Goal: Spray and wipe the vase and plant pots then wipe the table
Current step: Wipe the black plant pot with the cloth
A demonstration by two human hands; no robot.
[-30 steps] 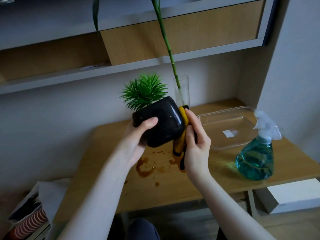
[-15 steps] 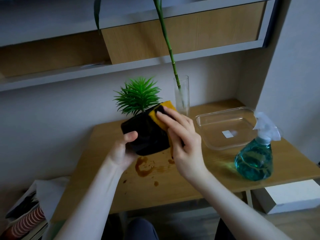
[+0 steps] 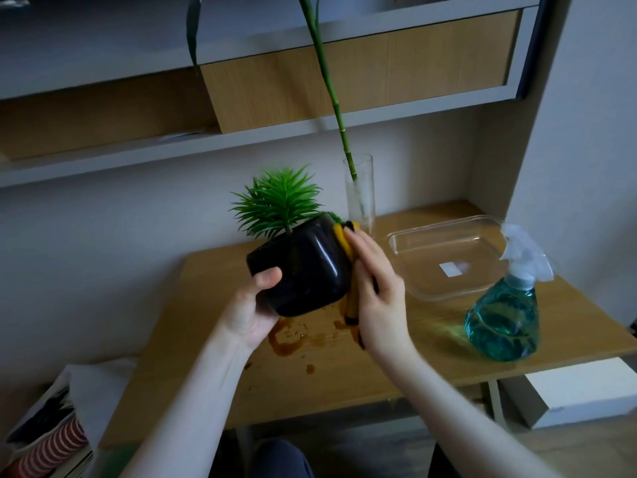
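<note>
Nowhere is any readable writing: the white label [image 3: 451, 269] inside the clear tray [image 3: 444, 257] at right looks blank. At centre frame, the left hand [image 3: 253, 310] grips a black plant pot [image 3: 303, 267], tilted above the stained tabletop [image 3: 213, 360]. The right hand [image 3: 379, 291] presses a yellow cloth [image 3: 341, 236] flat against the pot's side, mostly hiding it. A glass vase [image 3: 360, 194] stands behind; its stem runs off the top edge. A spray bottle [image 3: 505, 315] stands at lower right.

Dim, soft daylight (edges slightly bowed)
</note>
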